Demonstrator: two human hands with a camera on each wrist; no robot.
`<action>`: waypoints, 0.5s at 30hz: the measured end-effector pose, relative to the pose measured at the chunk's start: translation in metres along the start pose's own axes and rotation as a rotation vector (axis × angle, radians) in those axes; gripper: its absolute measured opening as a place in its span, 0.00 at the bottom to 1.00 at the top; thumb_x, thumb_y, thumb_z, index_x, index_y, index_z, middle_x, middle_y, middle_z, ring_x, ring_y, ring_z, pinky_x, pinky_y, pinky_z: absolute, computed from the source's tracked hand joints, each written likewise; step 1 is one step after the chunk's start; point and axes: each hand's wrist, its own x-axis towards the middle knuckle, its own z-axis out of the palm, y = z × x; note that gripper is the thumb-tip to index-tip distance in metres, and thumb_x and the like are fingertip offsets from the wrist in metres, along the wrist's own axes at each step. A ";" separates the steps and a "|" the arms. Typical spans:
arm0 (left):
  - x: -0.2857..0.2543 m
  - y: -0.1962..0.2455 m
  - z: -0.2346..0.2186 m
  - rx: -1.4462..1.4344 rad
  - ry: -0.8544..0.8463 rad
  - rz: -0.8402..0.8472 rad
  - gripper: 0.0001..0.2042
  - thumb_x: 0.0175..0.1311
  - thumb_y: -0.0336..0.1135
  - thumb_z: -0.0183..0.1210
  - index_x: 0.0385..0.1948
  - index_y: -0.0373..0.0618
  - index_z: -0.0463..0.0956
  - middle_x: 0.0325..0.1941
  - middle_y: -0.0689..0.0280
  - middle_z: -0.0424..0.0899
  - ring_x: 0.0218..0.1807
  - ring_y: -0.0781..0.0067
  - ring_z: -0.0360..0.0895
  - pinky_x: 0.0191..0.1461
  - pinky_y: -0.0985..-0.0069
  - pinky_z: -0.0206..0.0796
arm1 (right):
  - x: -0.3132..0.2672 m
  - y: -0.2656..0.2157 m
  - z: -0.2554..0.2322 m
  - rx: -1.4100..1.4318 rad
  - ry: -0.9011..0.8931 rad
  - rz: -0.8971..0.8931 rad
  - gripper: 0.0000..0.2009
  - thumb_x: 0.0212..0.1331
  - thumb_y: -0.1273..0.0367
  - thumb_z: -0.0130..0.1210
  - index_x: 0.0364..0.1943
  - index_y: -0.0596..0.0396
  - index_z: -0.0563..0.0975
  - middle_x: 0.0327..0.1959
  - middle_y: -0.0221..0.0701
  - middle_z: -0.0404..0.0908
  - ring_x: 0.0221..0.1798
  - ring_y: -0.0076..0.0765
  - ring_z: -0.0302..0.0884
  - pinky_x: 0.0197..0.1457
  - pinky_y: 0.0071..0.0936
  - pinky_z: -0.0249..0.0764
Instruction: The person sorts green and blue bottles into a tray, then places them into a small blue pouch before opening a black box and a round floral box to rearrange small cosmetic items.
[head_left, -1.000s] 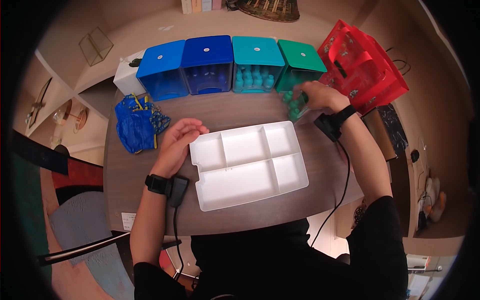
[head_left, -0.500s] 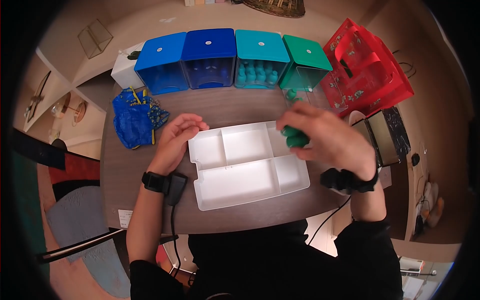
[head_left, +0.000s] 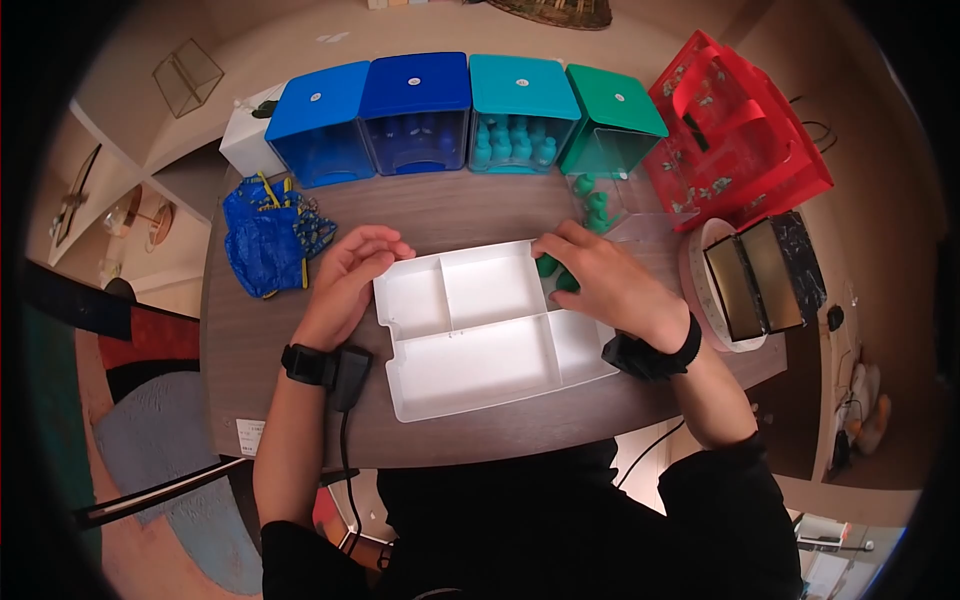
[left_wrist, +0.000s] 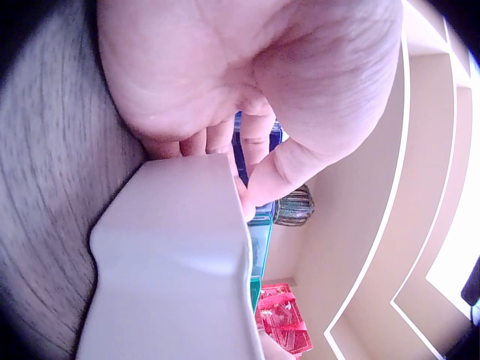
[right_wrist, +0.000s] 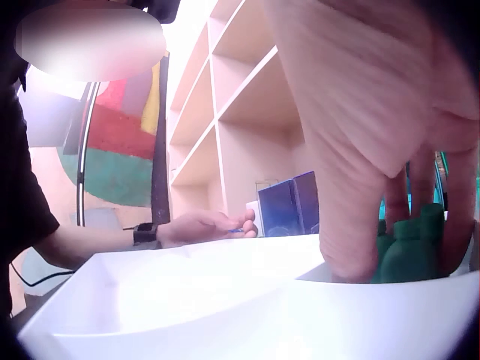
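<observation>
A white divided tray (head_left: 470, 375) lies on the table in front of the person. At its back left corner rests the left hand (head_left: 345, 290), its fingers loosely bent; in the left wrist view the thumb (left_wrist: 281, 176) touches the corner's rim. The right hand (head_left: 630, 295) is over the tray's back right compartment and grips a few small green bottles (right_wrist: 409, 251), which sit low behind the tray's wall in the right wrist view. Behind that hand is a green bin (head_left: 618, 98) with its clear front lowered and more green bottles (head_left: 596, 207) in it.
Left of the green bin stand a teal bin (head_left: 522, 85) of teal bottles, a dark blue bin (head_left: 415, 85) and a lighter blue bin (head_left: 318, 98). A blue bag (head_left: 262, 240) lies left, a red gift bag (head_left: 740, 140) stands right. An open box (head_left: 735, 285) sits at the right edge.
The right hand has come from the green bin toward the person with green bottles and lowered them into the tray's back right compartment. The left hand has stayed at the tray's corner.
</observation>
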 end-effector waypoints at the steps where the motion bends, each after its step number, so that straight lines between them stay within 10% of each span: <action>1: 0.000 -0.001 0.000 -0.005 -0.004 0.004 0.12 0.68 0.22 0.54 0.51 0.39 0.74 0.47 0.60 0.83 0.53 0.71 0.79 0.61 0.74 0.68 | -0.001 0.000 0.000 0.032 0.000 -0.012 0.25 0.46 0.79 0.65 0.52 0.53 0.74 0.51 0.37 0.74 0.49 0.52 0.80 0.53 0.40 0.77; 15: -0.001 0.001 0.001 -0.015 0.005 -0.009 0.12 0.68 0.22 0.53 0.51 0.39 0.74 0.47 0.61 0.83 0.53 0.71 0.79 0.61 0.74 0.69 | -0.017 0.007 -0.020 -0.174 0.024 -0.032 0.27 0.43 0.79 0.68 0.53 0.52 0.76 0.52 0.37 0.75 0.56 0.49 0.74 0.61 0.41 0.73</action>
